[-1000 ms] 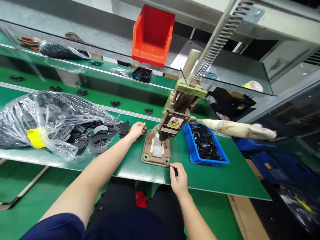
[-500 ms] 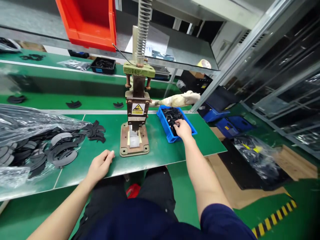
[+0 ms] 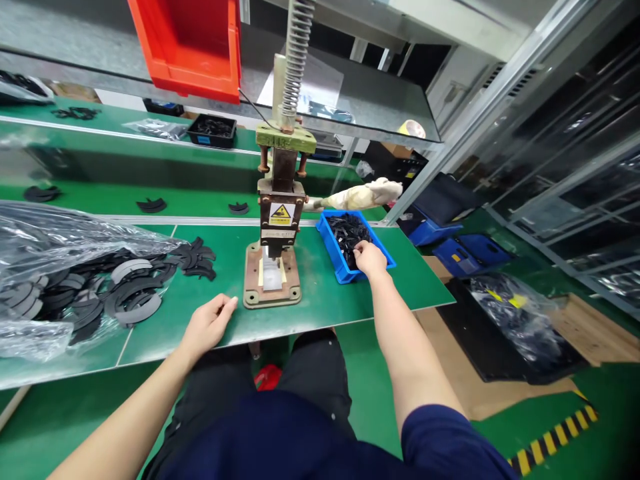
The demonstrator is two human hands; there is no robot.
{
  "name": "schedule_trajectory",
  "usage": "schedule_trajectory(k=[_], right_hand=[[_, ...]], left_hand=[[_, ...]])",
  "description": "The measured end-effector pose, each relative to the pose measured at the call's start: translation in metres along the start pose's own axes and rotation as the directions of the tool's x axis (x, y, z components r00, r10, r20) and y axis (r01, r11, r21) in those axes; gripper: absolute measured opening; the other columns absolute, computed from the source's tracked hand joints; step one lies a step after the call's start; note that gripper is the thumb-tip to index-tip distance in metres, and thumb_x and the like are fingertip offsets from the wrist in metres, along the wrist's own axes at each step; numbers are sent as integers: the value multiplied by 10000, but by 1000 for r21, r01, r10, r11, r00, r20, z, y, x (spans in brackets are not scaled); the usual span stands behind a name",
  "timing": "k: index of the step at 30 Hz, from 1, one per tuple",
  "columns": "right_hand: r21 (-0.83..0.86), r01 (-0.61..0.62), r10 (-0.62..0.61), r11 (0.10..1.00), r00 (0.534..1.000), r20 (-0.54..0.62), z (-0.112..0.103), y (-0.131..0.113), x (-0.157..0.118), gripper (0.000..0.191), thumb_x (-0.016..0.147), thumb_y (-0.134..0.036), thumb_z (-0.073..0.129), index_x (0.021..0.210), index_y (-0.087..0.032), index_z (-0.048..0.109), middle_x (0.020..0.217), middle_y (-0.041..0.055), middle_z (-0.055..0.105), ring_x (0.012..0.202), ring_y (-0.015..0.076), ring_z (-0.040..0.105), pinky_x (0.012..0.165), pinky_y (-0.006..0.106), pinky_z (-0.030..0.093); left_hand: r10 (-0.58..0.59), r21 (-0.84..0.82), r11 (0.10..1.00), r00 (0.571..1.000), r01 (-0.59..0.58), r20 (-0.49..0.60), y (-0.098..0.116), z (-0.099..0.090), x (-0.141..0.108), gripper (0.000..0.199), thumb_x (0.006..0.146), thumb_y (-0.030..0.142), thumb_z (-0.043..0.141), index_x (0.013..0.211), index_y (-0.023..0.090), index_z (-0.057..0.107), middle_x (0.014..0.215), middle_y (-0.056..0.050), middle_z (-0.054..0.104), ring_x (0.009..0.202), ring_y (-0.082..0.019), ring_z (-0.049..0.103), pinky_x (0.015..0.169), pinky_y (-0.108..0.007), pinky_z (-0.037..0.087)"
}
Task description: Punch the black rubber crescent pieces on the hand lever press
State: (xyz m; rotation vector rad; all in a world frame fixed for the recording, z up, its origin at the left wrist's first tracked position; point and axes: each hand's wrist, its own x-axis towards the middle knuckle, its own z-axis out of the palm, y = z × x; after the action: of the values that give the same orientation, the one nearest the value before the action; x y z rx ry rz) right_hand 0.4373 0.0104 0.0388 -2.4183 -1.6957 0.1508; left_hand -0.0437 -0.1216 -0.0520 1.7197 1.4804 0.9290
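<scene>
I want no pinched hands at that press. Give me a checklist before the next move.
1. Right hand at the blue rectangular plastic bin of small black parts: ok.
2. Part secured in the right hand's fingers: cannot tell, fingertips hidden.
3. Left hand off the dark brown metal press with green top plate: ok, apart, left of its base.
4. Pale cloth-wrapped press lever free of both hands: ok.
5. Curved dark parts all inside the clear plastic bag: not ok, some lie outside.
</scene>
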Motion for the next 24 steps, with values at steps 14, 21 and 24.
schedule_trajectory(k=[14, 21, 24], right_hand=[[217, -4, 25, 976, 995, -92, -2, 13, -8, 470, 986, -490, 655, 1344, -188, 618, 1358, 99, 659, 1204, 215, 668, 1039, 464, 612], [380, -31, 60, 924, 996, -66, -7, 13, -12, 455, 986, -490, 654, 1326, -189, 629, 1358, 98, 661, 1210, 214, 666, 1046, 464, 609], [496, -44, 83, 867, 995, -56, -9, 11, -16, 456, 985, -489, 657, 1327, -189, 629, 1362, 99, 659, 1215, 216, 664, 1049, 466, 608]], left_hand=[[-1, 1, 1000, 1000, 1, -8, 4, -1, -1, 440, 1012, 590, 552, 756, 233, 563, 656, 39, 513, 650, -156, 492, 655, -269, 400], [-13, -38, 999, 1000, 12, -23, 5, -2, 0, 451, 1003, 601, 564, 746, 230, 568, 654, 38, 512, 633, -150, 481, 641, -269, 403], [-34, -57, 998, 999, 31, -41, 4, -2, 1, 436, 1001, 592, 574, 761, 228, 582, 667, 36, 530, 630, -148, 475, 638, -274, 398]])
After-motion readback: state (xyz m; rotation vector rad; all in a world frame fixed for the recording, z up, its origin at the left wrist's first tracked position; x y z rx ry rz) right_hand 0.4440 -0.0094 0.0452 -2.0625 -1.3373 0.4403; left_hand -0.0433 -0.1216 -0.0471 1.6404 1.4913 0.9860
